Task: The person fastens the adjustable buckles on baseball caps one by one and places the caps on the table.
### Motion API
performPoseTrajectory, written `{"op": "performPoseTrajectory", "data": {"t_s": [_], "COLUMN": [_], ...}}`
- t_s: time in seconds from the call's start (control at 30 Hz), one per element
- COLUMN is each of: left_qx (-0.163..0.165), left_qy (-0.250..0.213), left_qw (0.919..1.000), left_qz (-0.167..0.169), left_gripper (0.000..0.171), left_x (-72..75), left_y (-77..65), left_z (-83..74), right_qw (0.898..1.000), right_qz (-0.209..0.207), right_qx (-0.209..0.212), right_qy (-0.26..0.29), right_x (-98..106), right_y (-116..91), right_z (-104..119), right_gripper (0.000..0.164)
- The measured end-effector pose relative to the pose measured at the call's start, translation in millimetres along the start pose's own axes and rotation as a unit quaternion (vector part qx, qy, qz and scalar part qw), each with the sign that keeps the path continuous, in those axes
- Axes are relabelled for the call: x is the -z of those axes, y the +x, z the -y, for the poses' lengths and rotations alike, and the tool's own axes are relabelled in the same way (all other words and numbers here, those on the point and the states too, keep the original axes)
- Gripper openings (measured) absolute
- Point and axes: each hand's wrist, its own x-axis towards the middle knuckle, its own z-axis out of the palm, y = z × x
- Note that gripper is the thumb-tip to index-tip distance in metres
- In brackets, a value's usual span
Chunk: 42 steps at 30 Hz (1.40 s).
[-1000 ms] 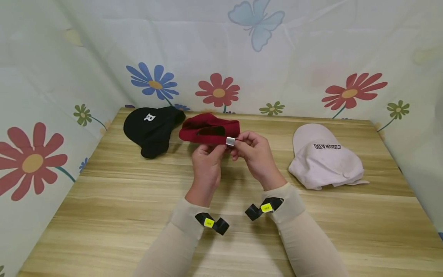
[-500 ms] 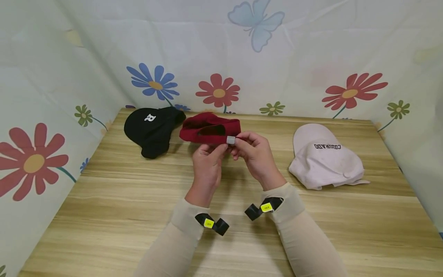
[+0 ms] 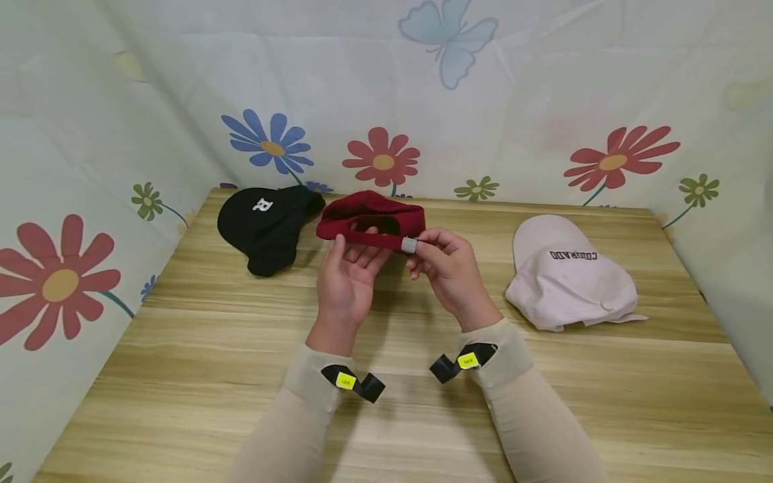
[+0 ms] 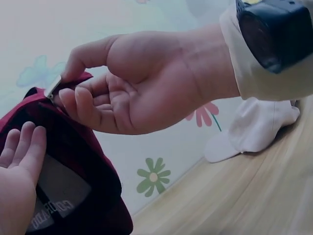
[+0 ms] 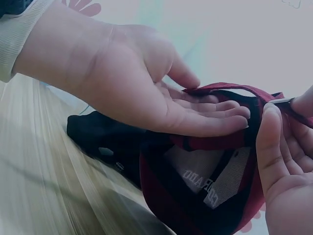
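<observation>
A dark red cap (image 3: 374,201) is held up above the table in the head view, its back opening and strap (image 3: 374,239) toward me. My right hand (image 3: 453,272) pinches the silver buckle (image 3: 408,245) on the strap's right end between thumb and fingers. My left hand (image 3: 344,288) is turned palm up at the strap's left part. Its thumb touches the strap, while its fingers (image 5: 220,120) lie nearly straight at the cap's opening in the right wrist view. Mirrored lettering shows on the cap's lining (image 5: 195,169).
On the wooden table (image 3: 211,376), a black cap (image 3: 260,225) with a white R lies left of the red one. A pale pink cap (image 3: 568,275) marked COLORADO lies at the right. A flower-printed curtain (image 3: 513,100) stands behind and along the sides.
My left hand has let go near the buckle, moved left along the strap and turned palm up with its fingers spread out. The red cap has shifted slightly right; the right hand keeps its pinch.
</observation>
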Motion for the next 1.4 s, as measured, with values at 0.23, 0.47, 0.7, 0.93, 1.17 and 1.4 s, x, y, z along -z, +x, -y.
{"op": "performPoseTrajectory", "data": {"t_s": [0.23, 0.47, 0.7, 0.93, 1.17, 1.4], "left_qx": [0.001, -0.002, -0.007, -0.008, -0.005, -0.014], "left_qy": [0.001, -0.002, 0.015, 0.016, 0.019, 0.022], "left_qw": [0.9999, 0.9996, 0.9996, 0.9995, 0.9995, 0.9996], "left_qz": [0.015, 0.027, 0.024, 0.024, 0.024, 0.013], "left_gripper": [0.041, 0.035, 0.035, 0.033, 0.033, 0.034], "left_x": [-1.2, -1.3, -3.5, -6.5, -7.6, -7.7], "left_y": [-1.2, -1.1, -1.8, -2.9, -3.6, -3.0], "left_z": [-2.7, -2.6, -2.4, -1.6, -1.6, 0.7], "right_qw": [0.999, 0.997, 0.999, 0.999, 0.999, 1.0], "right_qz": [0.0, 0.007, 0.01, 0.01, 0.021, 0.022], "right_qx": [-0.013, -0.024, -0.019, -0.015, -0.014, -0.011], "right_qy": [-0.045, -0.071, -0.047, -0.031, -0.028, -0.013], "right_x": [1.1, 2.1, 2.4, 3.2, 4.0, 2.9], "right_y": [-0.7, -0.7, -0.9, -1.3, -2.1, -2.9], "right_z": [1.8, 2.7, 0.9, 0.7, -0.3, -1.5], "right_gripper": [0.013, 0.004, 0.004, 0.012, 0.013, 0.011]}}
